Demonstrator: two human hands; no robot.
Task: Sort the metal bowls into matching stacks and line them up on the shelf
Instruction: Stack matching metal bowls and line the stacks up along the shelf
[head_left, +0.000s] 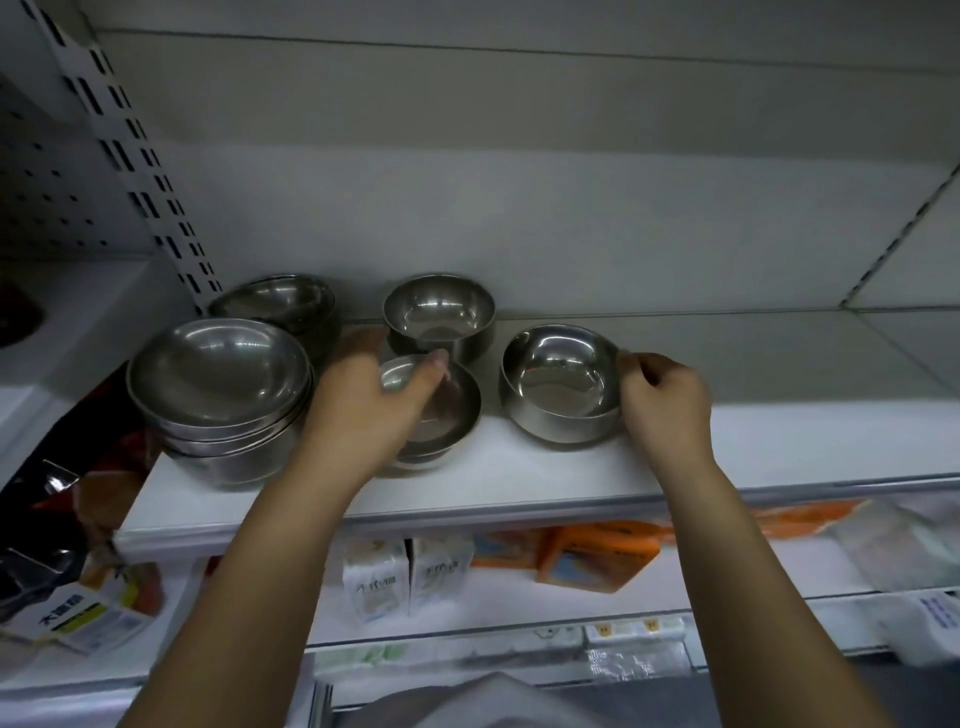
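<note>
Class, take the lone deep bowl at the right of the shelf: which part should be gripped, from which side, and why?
Pinch the right rim of the deep bowl, coming from the right, where the right hand is. The bowl stands upright with its mouth open, its smooth round wall offers little purchase, and the small stack stands close on its left.

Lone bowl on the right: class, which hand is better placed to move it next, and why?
Right. The right hand pinches the rim of the lone bowl; the left hand is busy gripping the top of the middle stack.
</note>
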